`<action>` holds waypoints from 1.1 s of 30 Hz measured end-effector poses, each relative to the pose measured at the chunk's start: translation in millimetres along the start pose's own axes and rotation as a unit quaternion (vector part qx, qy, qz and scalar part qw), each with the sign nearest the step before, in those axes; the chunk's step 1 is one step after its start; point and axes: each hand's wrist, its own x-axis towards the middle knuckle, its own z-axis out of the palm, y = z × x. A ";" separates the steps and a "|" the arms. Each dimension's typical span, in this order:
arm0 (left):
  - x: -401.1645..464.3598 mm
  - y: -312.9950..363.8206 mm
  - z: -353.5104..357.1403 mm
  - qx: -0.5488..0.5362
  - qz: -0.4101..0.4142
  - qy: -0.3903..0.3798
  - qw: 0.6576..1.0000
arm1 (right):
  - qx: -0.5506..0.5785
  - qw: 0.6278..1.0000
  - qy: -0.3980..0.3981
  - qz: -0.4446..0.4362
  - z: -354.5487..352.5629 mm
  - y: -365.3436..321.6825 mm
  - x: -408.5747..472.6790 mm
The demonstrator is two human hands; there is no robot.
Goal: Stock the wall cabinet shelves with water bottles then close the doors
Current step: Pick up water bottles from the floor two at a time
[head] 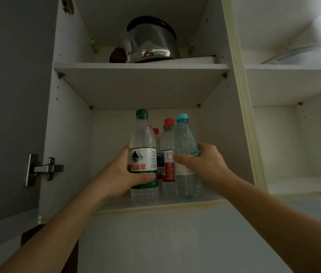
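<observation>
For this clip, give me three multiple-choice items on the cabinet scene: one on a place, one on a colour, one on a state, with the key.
1. Where does the kettle stand?
A. upper shelf
B. lower shelf
C. counter

2. What colour is the cap of the bottle in the left hand?
A. red
B. green
C. yellow

3. What is the right hand doing?
A. hanging idle
B. pushing a door
C. gripping the blue-capped bottle

Key: 1 A, it stands above the bottles on the upper shelf. 2 B, the green-capped bottle is in that hand. 3 C, its fingers wrap the bottle.
</observation>
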 end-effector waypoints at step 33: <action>-51.1 41.3 98.4 0.031 0.042 0.186 0.981 | -0.286 0.955 0.029 -0.072 -72.2 25.1 -116.0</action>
